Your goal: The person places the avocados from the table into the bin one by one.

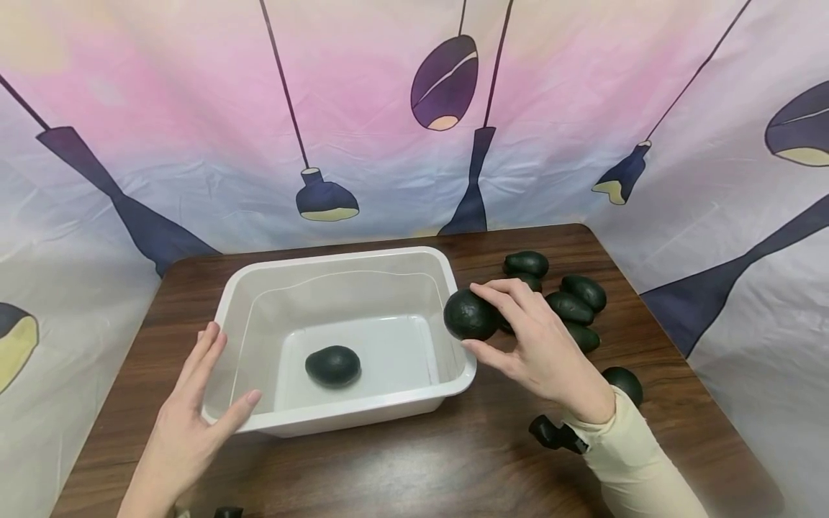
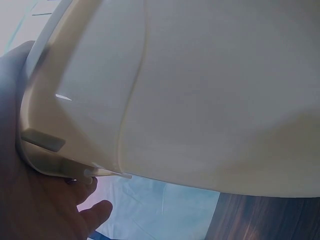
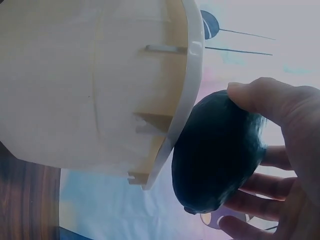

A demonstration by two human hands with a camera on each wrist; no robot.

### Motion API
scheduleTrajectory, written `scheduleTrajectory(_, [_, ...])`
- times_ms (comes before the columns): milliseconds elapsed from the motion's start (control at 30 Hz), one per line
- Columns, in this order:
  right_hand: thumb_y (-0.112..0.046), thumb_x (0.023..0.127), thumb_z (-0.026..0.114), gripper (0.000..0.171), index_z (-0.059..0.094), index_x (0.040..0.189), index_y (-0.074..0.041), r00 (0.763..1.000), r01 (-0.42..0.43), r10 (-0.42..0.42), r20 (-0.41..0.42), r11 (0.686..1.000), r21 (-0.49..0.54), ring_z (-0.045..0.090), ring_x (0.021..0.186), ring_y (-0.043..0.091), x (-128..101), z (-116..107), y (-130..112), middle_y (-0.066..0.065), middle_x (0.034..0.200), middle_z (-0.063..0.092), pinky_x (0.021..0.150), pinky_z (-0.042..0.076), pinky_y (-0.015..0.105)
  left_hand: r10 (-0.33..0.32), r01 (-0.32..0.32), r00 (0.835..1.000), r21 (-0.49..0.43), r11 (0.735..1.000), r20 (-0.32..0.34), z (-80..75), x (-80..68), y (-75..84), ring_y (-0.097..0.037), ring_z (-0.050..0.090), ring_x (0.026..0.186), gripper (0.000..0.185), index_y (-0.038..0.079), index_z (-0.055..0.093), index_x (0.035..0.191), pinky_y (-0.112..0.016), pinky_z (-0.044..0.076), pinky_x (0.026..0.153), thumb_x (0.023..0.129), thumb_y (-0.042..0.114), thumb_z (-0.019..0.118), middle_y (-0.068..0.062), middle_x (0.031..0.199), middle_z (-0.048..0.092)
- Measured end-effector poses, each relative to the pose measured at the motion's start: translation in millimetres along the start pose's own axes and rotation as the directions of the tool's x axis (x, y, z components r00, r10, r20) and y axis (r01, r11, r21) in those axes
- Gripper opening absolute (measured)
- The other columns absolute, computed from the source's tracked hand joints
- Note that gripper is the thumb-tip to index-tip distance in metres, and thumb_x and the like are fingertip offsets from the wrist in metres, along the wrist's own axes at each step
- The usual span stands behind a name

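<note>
A white plastic tub [image 1: 233, 291] stands on the dark wooden table [image 1: 401, 467], with one dark green avocado [image 1: 333, 365] on its floor. My right hand [image 1: 534, 345] grips a second avocado [image 1: 469, 314] just above the tub's right rim; the right wrist view shows that avocado [image 3: 217, 152] held by thumb and fingers beside the rim [image 3: 187, 90]. My left hand [image 1: 191, 421] rests against the tub's front-left corner with straight fingers, thumb on the front wall; in the left wrist view the palm [image 2: 30, 200] lies against the tub's outer wall [image 2: 200, 90].
Several more avocados [image 1: 570, 306] lie in a cluster on the table to the right of the tub, one apart [image 1: 623, 383] nearer the front. A printed fabric backdrop [image 1: 388, 122] surrounds the table on three sides. The table's right edge runs close to the avocados.
</note>
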State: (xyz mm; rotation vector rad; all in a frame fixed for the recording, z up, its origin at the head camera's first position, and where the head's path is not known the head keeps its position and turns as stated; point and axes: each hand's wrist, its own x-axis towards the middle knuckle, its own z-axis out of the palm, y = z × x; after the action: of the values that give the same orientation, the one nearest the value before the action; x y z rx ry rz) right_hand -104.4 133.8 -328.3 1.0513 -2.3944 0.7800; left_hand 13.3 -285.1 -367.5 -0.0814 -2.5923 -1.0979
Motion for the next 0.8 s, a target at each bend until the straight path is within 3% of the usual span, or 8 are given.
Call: scheduleTrajectory(800, [-0.044,0.084,0.074,0.064,0.057,0.134,-0.009,0.998,0.06,-0.059,-0.015,0.998,0.016,0.055,0.107,0.022,9.3,5.8,-5.1,0.005,0.126,0.055,0.087,0.043,0.041,-0.004,0.004,1.0,0.009,1.0,-0.009,1.8,0.3,-1.3,-0.009,0.014,0.146,0.09,0.023,0.031,0.153,-0.007,0.013,0.102,0.079,0.007,0.079,0.005,0.16,0.021])
